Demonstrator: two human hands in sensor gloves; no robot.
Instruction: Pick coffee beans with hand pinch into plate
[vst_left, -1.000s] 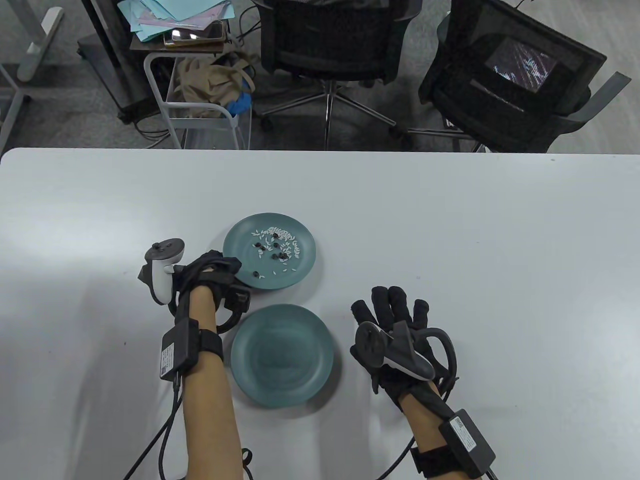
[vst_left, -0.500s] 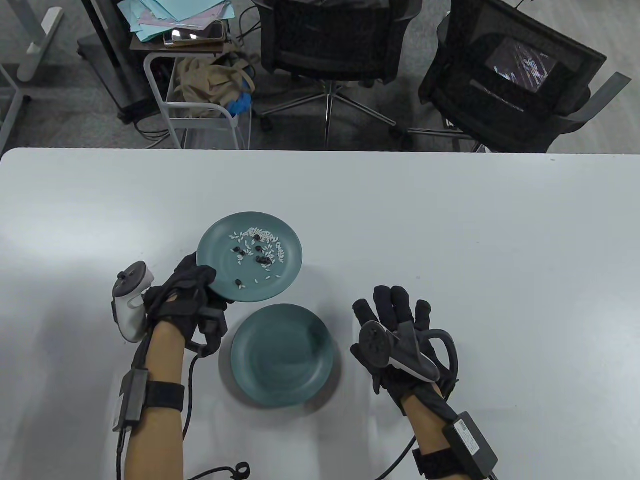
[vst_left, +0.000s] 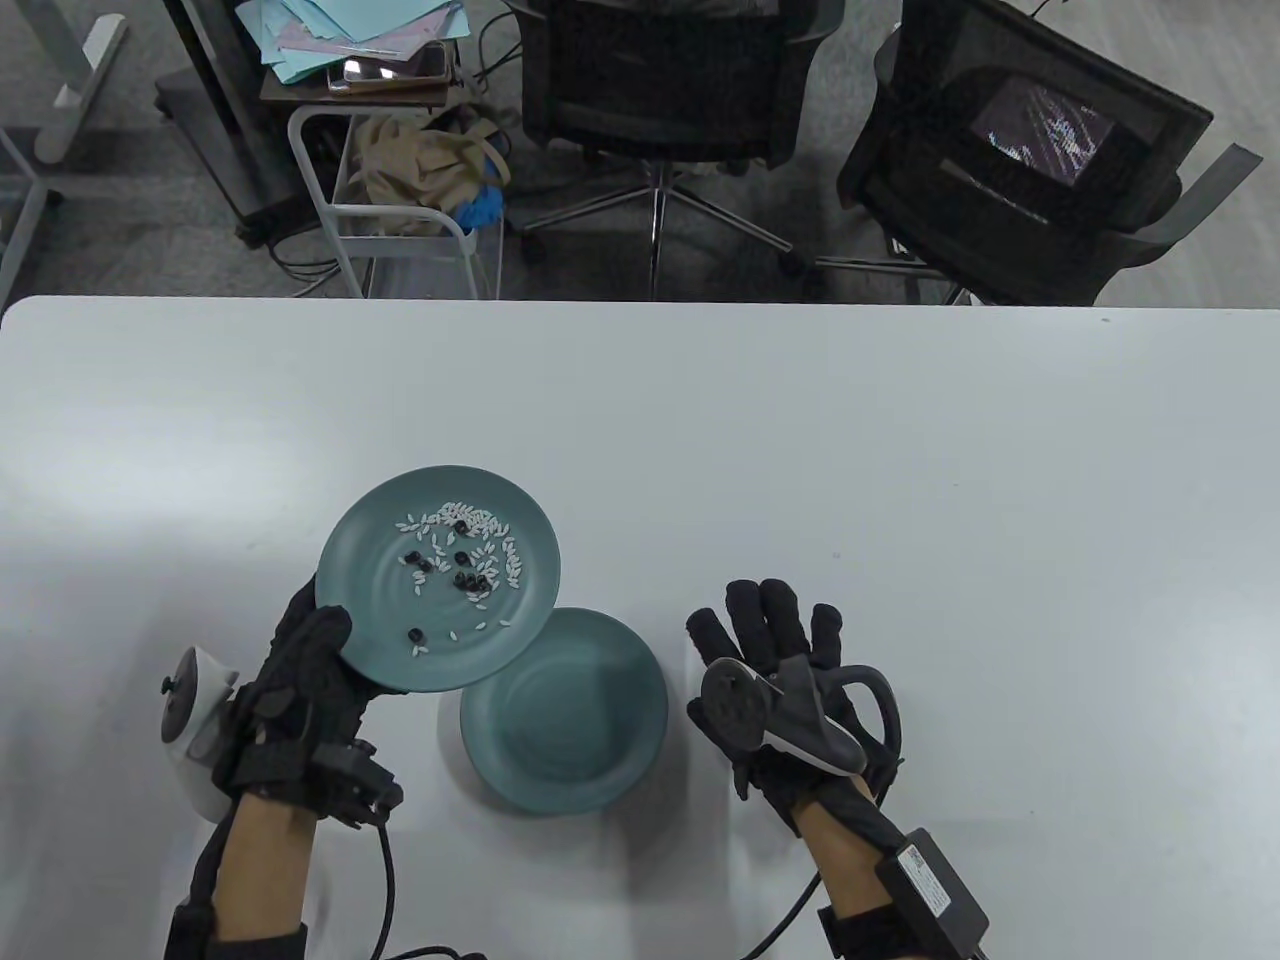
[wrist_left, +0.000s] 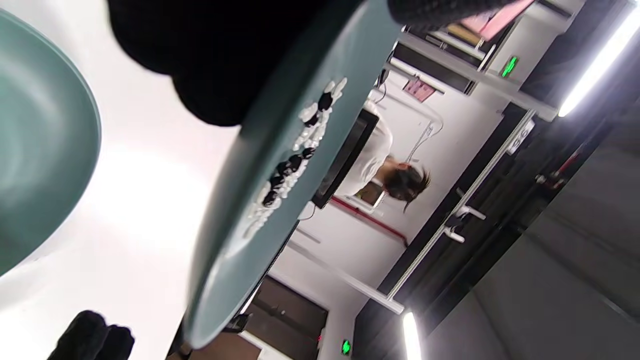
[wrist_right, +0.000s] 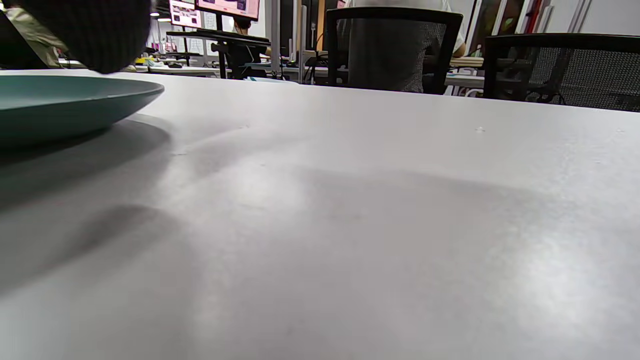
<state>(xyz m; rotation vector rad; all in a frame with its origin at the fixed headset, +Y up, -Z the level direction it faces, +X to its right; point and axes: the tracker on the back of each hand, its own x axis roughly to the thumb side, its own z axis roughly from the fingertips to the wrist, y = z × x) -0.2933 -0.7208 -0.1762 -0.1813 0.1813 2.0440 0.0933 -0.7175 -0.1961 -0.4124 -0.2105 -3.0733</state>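
My left hand (vst_left: 305, 660) grips the near-left rim of a teal plate (vst_left: 370, 530) and holds it lifted above the table. The plate carries white rice grains and several dark coffee beans (vst_left: 462, 578), also seen in the left wrist view (wrist_left: 287, 167). Its right edge overlaps an empty teal plate (vst_left: 580, 720) that sits on the table, seen at the left of the left wrist view (wrist_left: 35, 165) and the right wrist view (wrist_right: 65, 105). My right hand (vst_left: 765, 625) lies flat on the table, fingers spread, right of the empty plate, holding nothing.
The white table (vst_left: 900, 450) stretches wide to the right and back. Two black office chairs (vst_left: 660, 80) and a small cart (vst_left: 400, 210) stand beyond the far edge. Glove cables (vst_left: 385, 880) trail near the front edge.
My left hand has lifted the plate with rice and beans and carried it toward me and to the left, over the empty plate's edge. The right hand has barely moved.
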